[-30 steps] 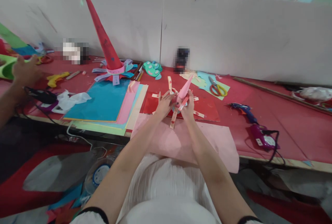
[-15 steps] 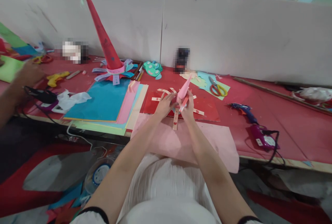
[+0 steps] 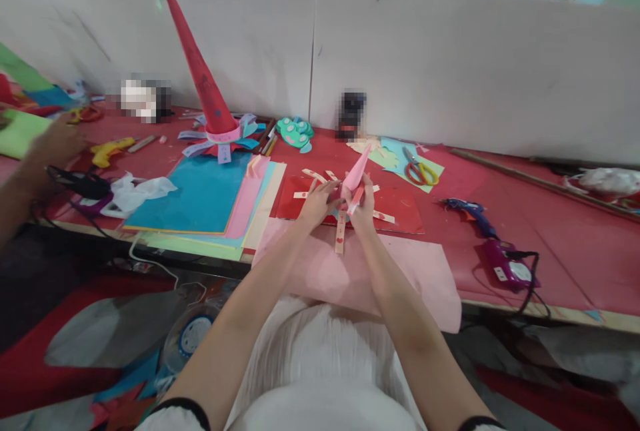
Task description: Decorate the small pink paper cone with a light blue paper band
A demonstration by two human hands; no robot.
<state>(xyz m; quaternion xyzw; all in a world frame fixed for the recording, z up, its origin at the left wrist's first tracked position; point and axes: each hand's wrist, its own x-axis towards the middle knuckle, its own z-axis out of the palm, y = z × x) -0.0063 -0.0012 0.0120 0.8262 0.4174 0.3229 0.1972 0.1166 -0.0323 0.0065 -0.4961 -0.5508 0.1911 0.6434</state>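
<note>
The grip of the right hand (image 3: 363, 206) is closed on the lower part of a small pink cone (image 3: 358, 169), whose tip slants upward, away from the body and slightly to the right. The left hand (image 3: 319, 204) has its fingers bent at the other side of the cone's base; whether its grip pinches anything there, I cannot tell.

Pale paper strips (image 3: 341, 232) with red hearts spread out around the base. The nearest strip reaches over a large pink sheet (image 3: 410, 278), which overhangs the front edge of the red counter (image 3: 565, 244). Beneath the hands and cone lies a glossy red sheet (image 3: 407, 211).

To the left is a stack of coloured paper topped by a blue sheet (image 3: 195, 191); just behind it stands a tall, leaning red cone (image 3: 200, 78) with a ring of strips at its foot. Green cut-outs (image 3: 294, 132) lie to its right.

On the right, scissors (image 3: 421, 171) rest on paper scraps, and a blue glue gun (image 3: 470, 210) lies near a purple socket box (image 3: 506, 266). At far left, another person's hand (image 3: 57, 144) is beside a light-green sheet (image 3: 25, 131), near a yellow glue gun (image 3: 111, 151).
</note>
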